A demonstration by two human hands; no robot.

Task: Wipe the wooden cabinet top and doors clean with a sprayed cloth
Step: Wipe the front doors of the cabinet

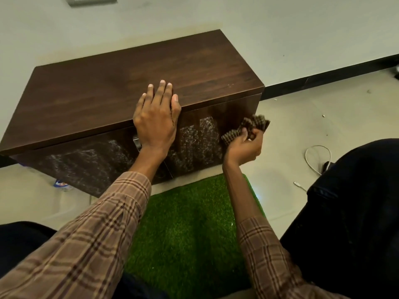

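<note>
A low dark wooden cabinet (121, 83) is standing on the floor against a pale wall, its top bare. The left hand (156, 121) is lying palm-down over the cabinet's front top edge, fingers (163, 91) released and spread flat on the top, gripping nothing. The right hand (245, 145) is holding a bunched checked cloth (248, 128), fingers clenched around it, pressing it against the right door (198, 145) near the cabinet's right front corner. Both door fronts are showing whitish speckled patches; the left door (86, 165) is carrying a metal handle (136, 143) partly hidden behind the left wrist. A green artificial-grass mat (190, 229) is lying on the floor just before the cabinet, between the person's knees. A white cable (313, 160) is lying on the floor to the right.
</note>
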